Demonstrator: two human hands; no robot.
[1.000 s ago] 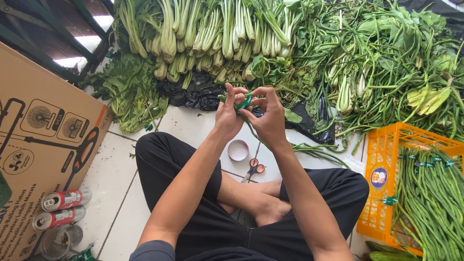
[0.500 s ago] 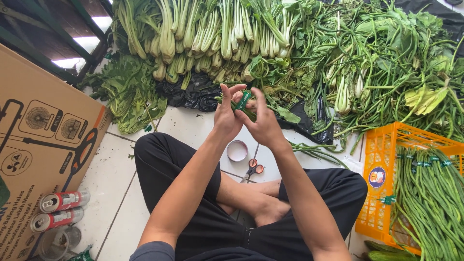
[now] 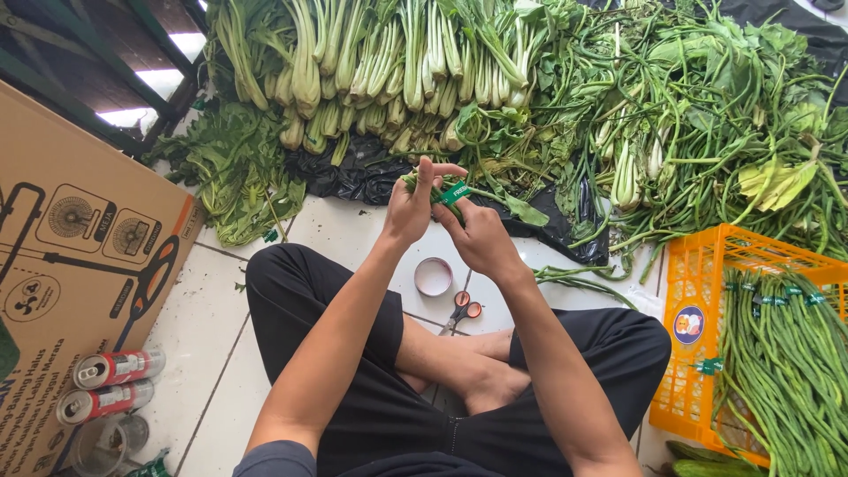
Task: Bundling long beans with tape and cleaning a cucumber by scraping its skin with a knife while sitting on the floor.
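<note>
Hands first, since there is only the head view. My left hand (image 3: 408, 210) and right hand (image 3: 481, 237) meet in front of me, above the tiled floor (image 3: 199, 336), and together they pinch a small bundle of greens (image 3: 424, 181) with a strip of green tape (image 3: 454, 192) around it. My left hand grips the bundle near its cut end, fingers curled around the stems, forefinger standing up. My right hand is closed on the tape, thumb and fingers pressing it against the stems.

The bundle's long axis runs across me, from my left hand out past my right, where a leafy tail (image 3: 521, 208) trails away over the black sheet (image 3: 565, 225). The tape sits just between my two hands, touching both, and my right hand is the nearer one to its loose end, as far as I can judge; the end itself is too small to make out.

Below my hands, close to my crossed legs, lie a roll of tape (image 3: 433, 276) and, just to its right, orange-handled scissors (image 3: 461, 311). Beyond my hands is a heap of pale-stemmed leafy greens (image 3: 371, 71). To my right stands an orange crate (image 3: 707, 353) holding banded long beans (image 3: 786, 362). Well off to my left are a cardboard box (image 3: 79, 238) and two cans (image 3: 110, 384).
</note>
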